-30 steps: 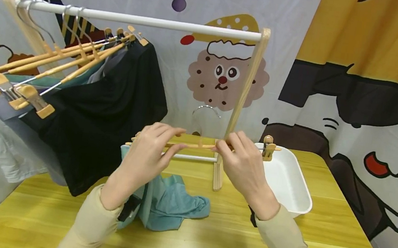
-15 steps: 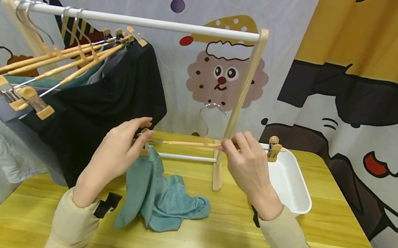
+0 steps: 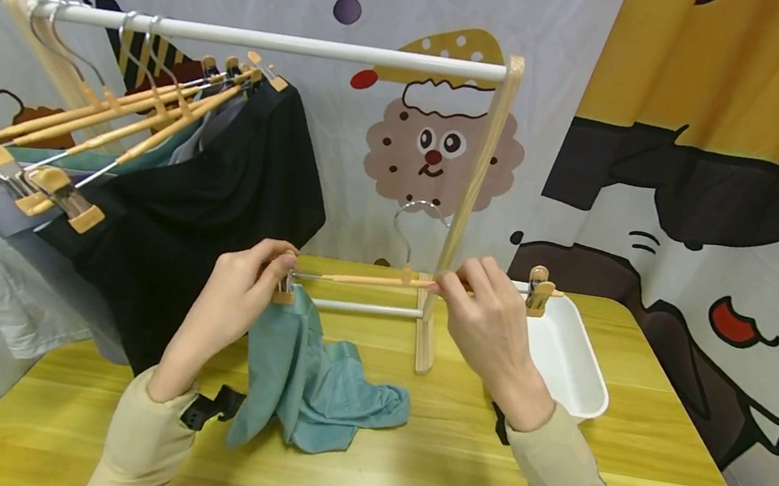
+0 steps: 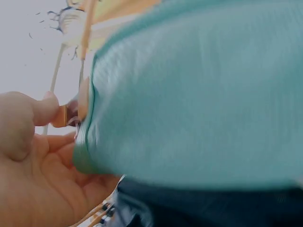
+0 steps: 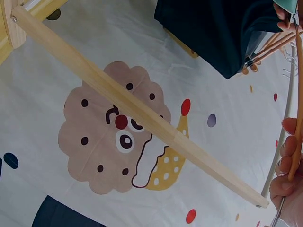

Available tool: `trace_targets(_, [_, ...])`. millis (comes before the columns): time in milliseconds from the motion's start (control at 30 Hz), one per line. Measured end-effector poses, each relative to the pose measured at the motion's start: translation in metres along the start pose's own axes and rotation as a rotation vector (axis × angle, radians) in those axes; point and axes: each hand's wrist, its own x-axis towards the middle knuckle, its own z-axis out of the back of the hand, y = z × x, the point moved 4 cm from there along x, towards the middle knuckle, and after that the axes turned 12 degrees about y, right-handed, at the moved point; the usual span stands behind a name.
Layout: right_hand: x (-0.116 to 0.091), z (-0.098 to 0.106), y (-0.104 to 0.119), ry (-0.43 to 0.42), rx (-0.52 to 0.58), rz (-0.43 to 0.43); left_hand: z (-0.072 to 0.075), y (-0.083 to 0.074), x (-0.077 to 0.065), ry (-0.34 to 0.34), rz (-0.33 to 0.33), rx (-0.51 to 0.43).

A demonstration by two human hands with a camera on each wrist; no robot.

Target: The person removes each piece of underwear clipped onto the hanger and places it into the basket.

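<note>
A clip hanger [image 3: 366, 280] with a metal hook is held level above the table. My right hand [image 3: 486, 321] grips its bar right of the middle. My left hand [image 3: 233, 292] pinches the left clip [image 4: 60, 116], thumb on one handle. That clip's jaws sit at the edge of a teal garment [image 3: 284, 369], which hangs down and spreads on the table. The left wrist view shows the garment's edge by the clip, with my fingers behind it. At the other end, the right clip [image 3: 541, 290] has no cloth in it.
A rack with a white rail [image 3: 312, 46] and a wooden post [image 3: 479, 164] stands behind. On its left hang several hangers with clothes, a black garment [image 3: 250, 175] foremost. A white basin [image 3: 570, 357] sits right on the wooden table [image 3: 402, 483].
My left hand has moved left from near the hanger's middle to the left clip and now pinches it. The hanger has shifted slightly right, its hook tipping up. The right hand keeps its grip.
</note>
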Motion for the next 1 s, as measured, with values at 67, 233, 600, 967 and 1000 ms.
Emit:
trace_targets(67, [-0.0003, 0.0006, -0.0002, -0.003, 0.001, 0.001, -0.0007, 0.0009, 0.0, -0.006, 0.025, -0.056])
trace_targets(233, [-0.0011, 0.0019, -0.0011, -0.006, 0.006, -0.001, -0.0013, 0.003, 0.0001, -0.027, 0.077, -0.16])
trace_targets(600, [-0.0016, 0.0024, -0.0016, 0.0, 0.018, -0.01, -0.0009, 0.0012, -0.0021, -0.136, 0.05, -0.289])
trace_targets(967, [-0.0011, 0.0023, -0.0017, 0.003, 0.025, -0.02, -0.0005, 0.0007, -0.0031, -0.145, 0.085, -0.316])
trace_targets(1000, [-0.0013, 0.0022, -0.0016, 0.003, 0.026, -0.019, -0.0008, 0.001, -0.0032, -0.141, 0.086, -0.31])
